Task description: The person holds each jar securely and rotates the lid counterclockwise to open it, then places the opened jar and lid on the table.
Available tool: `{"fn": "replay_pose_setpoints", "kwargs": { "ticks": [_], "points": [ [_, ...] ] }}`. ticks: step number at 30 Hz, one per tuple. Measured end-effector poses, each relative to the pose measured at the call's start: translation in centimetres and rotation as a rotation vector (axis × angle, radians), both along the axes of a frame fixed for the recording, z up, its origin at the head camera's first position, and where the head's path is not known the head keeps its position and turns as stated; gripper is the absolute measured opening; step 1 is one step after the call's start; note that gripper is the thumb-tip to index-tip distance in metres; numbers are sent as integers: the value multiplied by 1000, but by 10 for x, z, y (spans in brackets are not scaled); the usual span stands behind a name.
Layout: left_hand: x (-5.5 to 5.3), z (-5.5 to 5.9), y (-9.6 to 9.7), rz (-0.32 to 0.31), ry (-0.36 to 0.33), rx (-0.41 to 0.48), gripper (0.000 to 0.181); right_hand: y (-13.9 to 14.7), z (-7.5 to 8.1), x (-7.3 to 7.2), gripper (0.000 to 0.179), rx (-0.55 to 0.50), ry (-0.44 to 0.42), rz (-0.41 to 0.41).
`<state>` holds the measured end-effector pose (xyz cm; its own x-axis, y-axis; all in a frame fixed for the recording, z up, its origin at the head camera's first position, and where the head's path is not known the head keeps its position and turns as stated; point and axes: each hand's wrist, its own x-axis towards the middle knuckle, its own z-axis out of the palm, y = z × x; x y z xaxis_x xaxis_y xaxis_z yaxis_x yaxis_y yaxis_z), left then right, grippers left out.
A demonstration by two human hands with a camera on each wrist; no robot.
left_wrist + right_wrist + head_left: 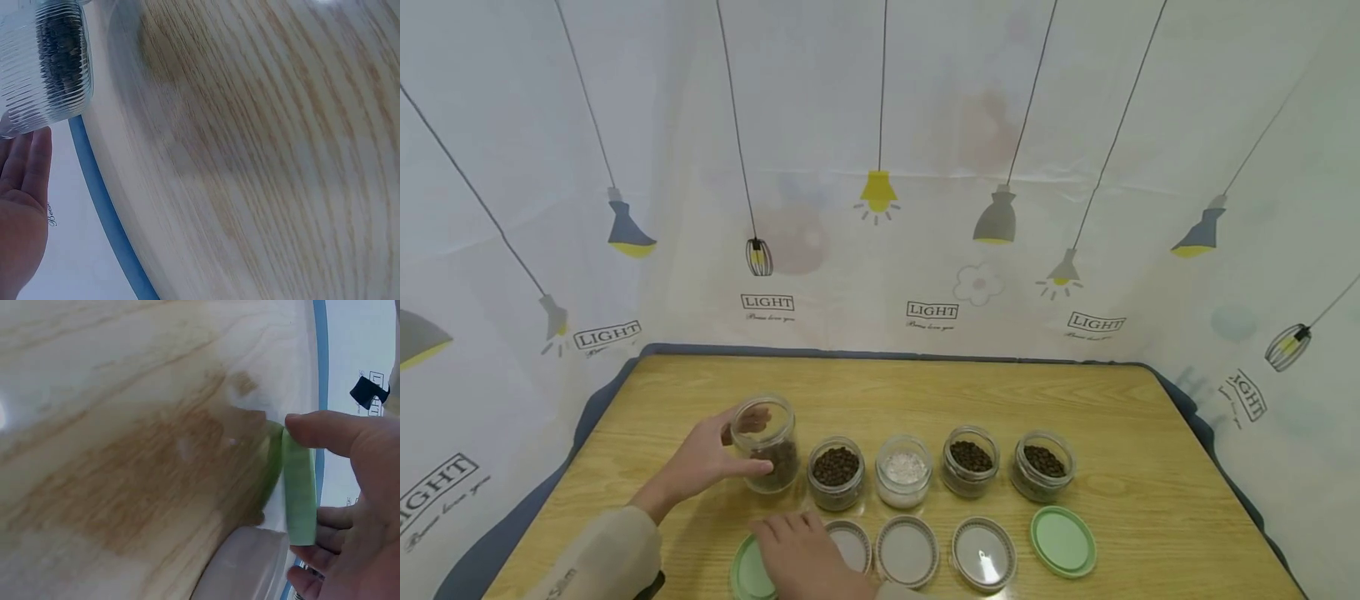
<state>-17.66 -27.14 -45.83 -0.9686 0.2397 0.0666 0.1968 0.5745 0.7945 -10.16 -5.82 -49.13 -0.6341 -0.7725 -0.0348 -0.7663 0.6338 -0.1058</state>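
My left hand grips a tall glass jar at the table's left, thumb across its near side and fingers round the far side. Dark contents fill the jar's lower part. In the left wrist view, the ribbed wall of this jar shows above my fingers. Nearer the front, my right hand pinches a green lid by its edges, between thumb and fingers. From the head view, part of this green lid shows left of the hand.
Rightward stand open jars in a row: brown pellets, white grains, then two more of brown pellets. Before them lie pale lids, one partly covered, and another green lid. Printed cloth hangs behind the table.
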Motion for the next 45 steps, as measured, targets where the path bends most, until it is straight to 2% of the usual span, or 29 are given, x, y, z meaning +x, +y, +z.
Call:
{"fn": "replay_pose_setpoints", "kwargs": {
  "ticks": [6,13,16,20,23,27,35,43,45],
  "points": [
    [2,-2,-1,0,3,22,70,2,-6,1,81,-3,145,-13],
    [5,-8,-4,1,-10,32,72,6,-7,2,78,-37,178,12],
    [7,-9,-4,0,-11,28,72,10,1,4,81,-30,150,30],
    [8,-11,-5,-3,4,23,71,18,20,2,89,13,60,33],
    [10,-11,-5,-7,0,20,72,30,31,1,85,-19,73,53],
    [11,-11,-4,-11,-15,26,75,48,37,-1,78,-81,69,61],
    [14,-17,-2,-30,-11,60,80,76,47,-6,78,-98,58,3],
    [15,-25,0,-44,-1,95,81,93,65,-9,78,-105,-63,-92],
    [16,-27,1,-49,0,94,82,96,67,-11,79,-100,-67,-103]
  ]
}}
